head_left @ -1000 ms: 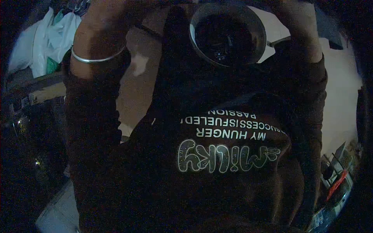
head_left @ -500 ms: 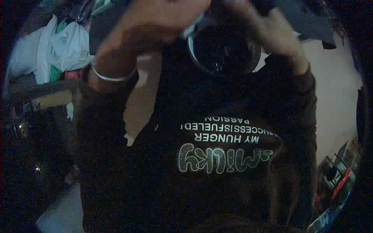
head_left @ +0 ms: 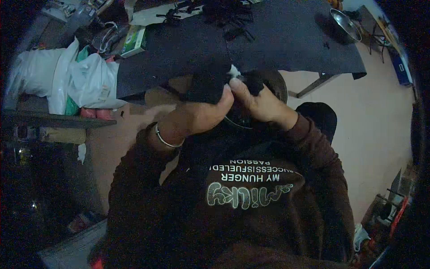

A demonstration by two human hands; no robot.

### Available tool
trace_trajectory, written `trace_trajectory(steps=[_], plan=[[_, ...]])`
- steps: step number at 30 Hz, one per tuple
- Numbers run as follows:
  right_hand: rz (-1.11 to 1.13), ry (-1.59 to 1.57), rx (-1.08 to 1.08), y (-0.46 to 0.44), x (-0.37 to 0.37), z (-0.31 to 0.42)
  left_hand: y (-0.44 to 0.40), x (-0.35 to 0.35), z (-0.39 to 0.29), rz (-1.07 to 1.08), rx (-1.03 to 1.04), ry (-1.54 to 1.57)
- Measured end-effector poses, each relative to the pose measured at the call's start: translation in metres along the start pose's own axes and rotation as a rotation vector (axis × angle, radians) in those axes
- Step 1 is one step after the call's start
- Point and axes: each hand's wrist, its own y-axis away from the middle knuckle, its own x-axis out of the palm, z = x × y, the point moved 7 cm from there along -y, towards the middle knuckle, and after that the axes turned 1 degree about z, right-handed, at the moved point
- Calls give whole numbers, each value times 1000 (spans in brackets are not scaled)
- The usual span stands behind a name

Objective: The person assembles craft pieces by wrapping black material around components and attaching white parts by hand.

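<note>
My left hand (head_left: 199, 117), a bangle on its wrist, is closed with its thumb up against the other hand. My right hand (head_left: 266, 105) is closed too, its thumb pressing near the left thumb. Between and just beyond the thumbs is a small dark piece with a white tuft (head_left: 234, 71); its kind is unclear in the dim light. Dark material surrounds the fingers and hides most of them. Below the hands, over my lap, a round dark basin (head_left: 283, 87) shows part of its rim.
A dark-covered table (head_left: 179, 54) lies ahead, with a heap of small black parts (head_left: 228, 18), a green-and-white box (head_left: 134, 42) and a shiny metal dish (head_left: 345, 24). White plastic bags (head_left: 85, 78) rest on a shelf at left. A table leg (head_left: 316, 85) stands beyond my right hand.
Both hands have come down and nearer my body, and now meet thumb to thumb at the dark piece. The view has tilted up, showing more of the table.
</note>
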Motion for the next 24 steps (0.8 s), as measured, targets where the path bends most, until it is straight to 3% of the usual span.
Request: trace_trajectory(steps=[2, 3, 5, 6, 7, 9, 10, 12, 13, 15, 16, 18, 19, 21, 22, 24], plan=[[195, 19, 432, 1, 0, -27, 2, -7, 2, -108, 56, 95], [196, 127, 273, -6, -12, -4, 4, -11, 4, -143, 75, 126], [41, 220, 245, -7, -26, 7, 19, -2, 29, 2, -102, 250], [-27, 359, 384, -11, -45, -24, 20, 0, 33, 1, -105, 241], [-120, 607, 375, -17, -66, -40, 19, 0, 35, -49, -36, 250], [-89, 939, 532, -28, -83, -46, 18, 7, 43, -100, 36, 254], [-95, 937, 528, -30, -89, -54, 17, 28, 64, -23, -243, 598], [-61, 1091, 115, -42, -83, -56, 21, 47, 77, 60, -518, 940], [-64, 1093, 117, -45, -81, -64, 15, 29, 62, 20, -280, 616], [-97, 1105, 118, -51, -78, -71, 4, 3, 31, -21, -45, 289], [-98, 1109, 115, -53, -78, -67, -6, 1, 34, 62, -306, 475], [-82, 1061, 174, -51, -82, -64, 22, 44, 55, 614, -1044, 497], [-83, 1064, 167, -49, -84, -53, 28, 57, 63, 606, -1044, 497], [-118, 947, 294, -43, -94, -41, 5, 61, 54, 304, -375, 369], [-125, 948, 288, -41, -97, -42, -2, 55, 48, 301, -370, 363], [-335, 812, 133, -36, -107, -31, -11, 27, 46, 206, -549, 334]])
